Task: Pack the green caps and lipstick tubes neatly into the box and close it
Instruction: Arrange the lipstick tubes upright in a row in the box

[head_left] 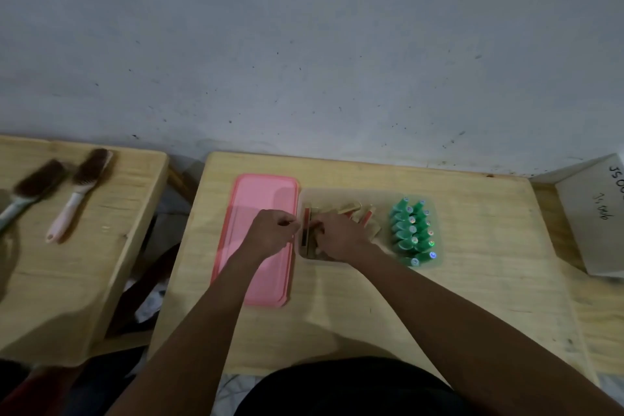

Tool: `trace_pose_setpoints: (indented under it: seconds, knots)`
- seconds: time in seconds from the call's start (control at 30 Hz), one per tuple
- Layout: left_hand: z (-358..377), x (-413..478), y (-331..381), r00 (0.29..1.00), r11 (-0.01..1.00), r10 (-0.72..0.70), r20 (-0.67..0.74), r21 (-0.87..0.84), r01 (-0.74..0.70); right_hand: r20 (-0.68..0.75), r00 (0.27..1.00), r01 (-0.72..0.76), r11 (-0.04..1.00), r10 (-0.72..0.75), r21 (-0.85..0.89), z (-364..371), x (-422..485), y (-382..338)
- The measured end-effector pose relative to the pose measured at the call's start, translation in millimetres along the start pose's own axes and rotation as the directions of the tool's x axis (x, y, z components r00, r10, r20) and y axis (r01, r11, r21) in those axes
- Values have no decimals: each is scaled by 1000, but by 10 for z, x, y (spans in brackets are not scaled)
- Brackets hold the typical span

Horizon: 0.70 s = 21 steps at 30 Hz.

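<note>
Gold lipstick tubes [351, 213] under the grasping right hand [341, 236]; left hand [271, 233] curled, loosely clenched.

Clear box [368, 194] sits open. Green caps [412, 231] packed in two neat rows at its right end; gold-and-red lipstick tubes [358, 211] lie jumbled at left, approx. half tilted. Pink lid [260, 199] flat beside box.
</note>
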<state>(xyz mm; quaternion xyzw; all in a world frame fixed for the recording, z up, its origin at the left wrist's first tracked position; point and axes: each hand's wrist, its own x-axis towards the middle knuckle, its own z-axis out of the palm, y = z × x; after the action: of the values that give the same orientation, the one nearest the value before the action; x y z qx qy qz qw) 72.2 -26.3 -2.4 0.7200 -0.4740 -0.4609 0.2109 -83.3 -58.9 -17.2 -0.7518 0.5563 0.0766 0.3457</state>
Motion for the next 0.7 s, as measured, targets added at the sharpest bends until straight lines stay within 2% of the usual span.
trace_pose_setpoints:
  seconds: [0.17, 0.3, 0.5, 0.7]
  knots:
    - [7, -11, 9, 999, 998, -37, 24, -48, 38, -80, 982, -175, 982, 170, -69, 3, 63, 107]
    - [14, -16, 10, 998, 995, -57, 18, -85, 58, -164, 965, -221, 971, 204, -92, -5, 79, 108]
    - [9, -17, 8, 996, 990, -81, 25, -117, 83, -64, 964, -258, 966, 258, 5, 73, 172, -8]
    - [9, -19, 19, 996, 988, -83, 24, -126, 85, 55, 944, -330, 917, 326, 222, 17, 252, -8]
